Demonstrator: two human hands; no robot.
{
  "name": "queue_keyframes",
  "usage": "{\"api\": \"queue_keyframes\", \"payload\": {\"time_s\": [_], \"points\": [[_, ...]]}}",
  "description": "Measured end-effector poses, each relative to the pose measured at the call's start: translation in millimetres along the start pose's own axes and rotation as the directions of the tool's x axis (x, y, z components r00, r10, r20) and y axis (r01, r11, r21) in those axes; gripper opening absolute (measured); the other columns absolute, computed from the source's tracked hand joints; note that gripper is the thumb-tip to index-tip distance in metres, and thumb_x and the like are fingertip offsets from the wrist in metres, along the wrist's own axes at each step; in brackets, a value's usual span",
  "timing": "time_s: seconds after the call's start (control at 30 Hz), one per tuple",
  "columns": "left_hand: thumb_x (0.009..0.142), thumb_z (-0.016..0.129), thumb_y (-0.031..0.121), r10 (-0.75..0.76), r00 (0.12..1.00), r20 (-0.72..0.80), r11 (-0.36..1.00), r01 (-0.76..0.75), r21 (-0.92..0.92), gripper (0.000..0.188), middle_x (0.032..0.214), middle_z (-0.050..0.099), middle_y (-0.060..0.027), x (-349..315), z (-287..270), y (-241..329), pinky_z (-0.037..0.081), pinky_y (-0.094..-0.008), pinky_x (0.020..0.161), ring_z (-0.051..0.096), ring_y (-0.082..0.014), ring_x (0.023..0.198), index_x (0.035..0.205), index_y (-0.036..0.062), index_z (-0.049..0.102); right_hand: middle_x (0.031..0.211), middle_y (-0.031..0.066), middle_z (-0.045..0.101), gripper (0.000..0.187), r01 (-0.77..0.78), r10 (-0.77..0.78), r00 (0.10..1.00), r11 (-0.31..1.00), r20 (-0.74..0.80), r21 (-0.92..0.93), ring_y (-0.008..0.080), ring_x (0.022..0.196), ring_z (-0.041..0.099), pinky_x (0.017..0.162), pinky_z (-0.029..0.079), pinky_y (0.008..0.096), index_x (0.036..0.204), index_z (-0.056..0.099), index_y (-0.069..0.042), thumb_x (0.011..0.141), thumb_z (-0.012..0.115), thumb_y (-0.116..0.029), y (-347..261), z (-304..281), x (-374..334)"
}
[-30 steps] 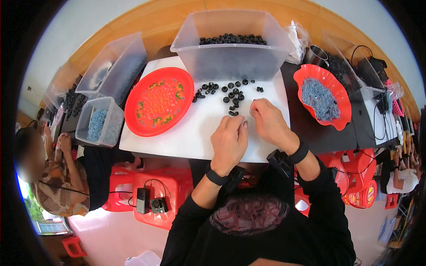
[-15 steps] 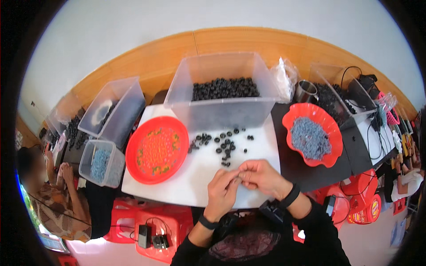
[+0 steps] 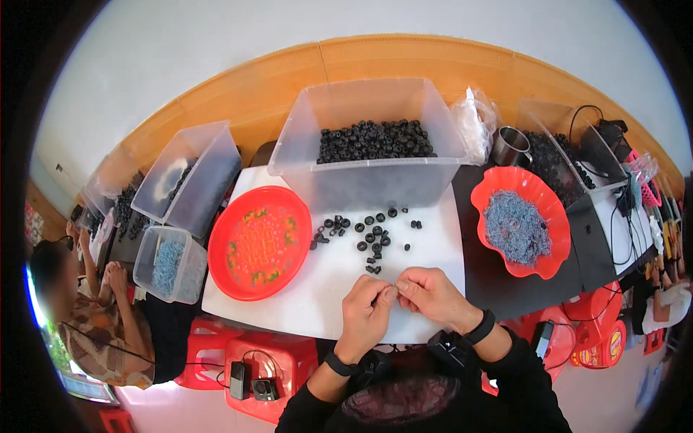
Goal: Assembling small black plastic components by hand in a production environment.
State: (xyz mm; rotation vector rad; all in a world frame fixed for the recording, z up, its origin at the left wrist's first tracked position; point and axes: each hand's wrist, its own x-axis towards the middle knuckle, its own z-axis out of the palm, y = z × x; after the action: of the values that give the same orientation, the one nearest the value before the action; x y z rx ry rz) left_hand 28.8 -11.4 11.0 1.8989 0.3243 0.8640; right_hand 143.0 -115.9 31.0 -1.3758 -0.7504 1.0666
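Observation:
My left hand point(image 3: 365, 313) and my right hand point(image 3: 435, 297) meet over the near edge of a white board point(image 3: 328, 278). Thumb and forefinger are pinched together on each, fingertips nearly touching. Whatever sits between them is too small and covered to make out. Just beyond my fingers, several small black ring-like parts point(image 3: 370, 238) lie scattered on the board. Behind these stands a clear plastic bin point(image 3: 364, 186) holding a heap of black parts point(image 3: 375, 141). To the right is a red scalloped bowl point(image 3: 554, 249) of small grey-blue pieces point(image 3: 514, 227).
A red patterned plate point(image 3: 260, 285) lies on the board's left. Beyond it are a small tub point(image 3: 191, 270) with blue pieces and a larger clear bin point(image 3: 206, 177). A metal mug point(image 3: 511, 148) stands behind the bowl. At far left sits another person point(image 3: 108, 328). Red stools point(image 3: 263, 361) stand below.
My hands have drawn slightly apart at the fingertips, and the right fingers have closed into a tighter pinch. The whole view has shifted a little; the scattered black parts lie as before.

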Motion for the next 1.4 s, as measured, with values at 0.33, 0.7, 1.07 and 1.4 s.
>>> {"api": "queue_keyframes", "payload": {"time_s": [0.33, 0.7, 1.07, 1.4], "points": [[0.08, 0.055, 0.0, 0.005, 1.0, -0.003, 0.993, -0.005, 0.115, 0.002, 0.071, 0.051, -0.013, 4.7, 7.0, -2.5, 0.042, -0.0327, 0.054, 0.052, -0.027, 0.06, 0.081, -0.0002, 0.054, 0.067, 0.0011, 0.056, 0.011, 0.093, -0.117, 0.98, 0.984, -0.16, -0.15, 0.0058, 0.06, 0.048, 0.052, 0.04, 0.0213, 0.08, 0.057, 0.001, 0.086, 0.053, -0.007, 12.6, 0.1, 7.3], [0.079, 0.055, 0.001, 0.035, 0.999, -0.009, 0.977, -0.032, 0.212, 0.004, 0.076, 0.053, -0.0122, 0.5, 9.7, -10.2, 0.043, -0.0347, 0.054, 0.054, -0.0293, 0.061, 0.083, 0.0022, 0.054, 0.069, -0.0007, 0.058, 0.016, 0.134, -0.191, 0.918, 0.974, -0.348, -0.18, 0.0049, 0.059, 0.048, 0.052, 0.04, 0.0197, 0.094, 0.063, 0.002, 0.083, 0.06, -0.01, 12.4, 3.8, 8.0], [0.081, 0.055, 0.004, 0.006, 0.998, -0.062, 0.976, 0.007, 0.217, 0.015, 0.076, 0.053, -0.0099, 2.0, 10.1, -12.0, 0.043, -0.0317, 0.054, 0.053, -0.0228, 0.062, 0.096, 0.0016, 0.058, 0.07, 0.0018, 0.058, 0.016, 0.208, -0.123, 0.895, 0.966, -0.429, 0.155, 0.0044, 0.054, 0.047, 0.046, 0.034, 0.0178, 0.093, 0.063, 0.002, 0.083, 0.06, -0.01, 3.4, -0.9, 1.3], [0.081, 0.036, -0.004, -0.408, 0.897, 0.171, 0.353, 0.328, -0.876, 0.034, 0.105, 0.054, -0.0161, -9.5, -34.5, -7.3, 0.039, -0.0269, 0.075, 0.051, -0.0215, 0.095, 0.111, -0.0107, 0.05, 0.07, 0.002, 0.059, 0.015, 0.145, -0.253, 0.906, 0.938, -0.34, -0.314, 0.0065, 0.06, 0.051, 0.054, 0.04, 0.021, 0.087, 0.063, 0.003, 0.08, 0.061, -0.01, -3.9, 9.9, -14.7]]}}
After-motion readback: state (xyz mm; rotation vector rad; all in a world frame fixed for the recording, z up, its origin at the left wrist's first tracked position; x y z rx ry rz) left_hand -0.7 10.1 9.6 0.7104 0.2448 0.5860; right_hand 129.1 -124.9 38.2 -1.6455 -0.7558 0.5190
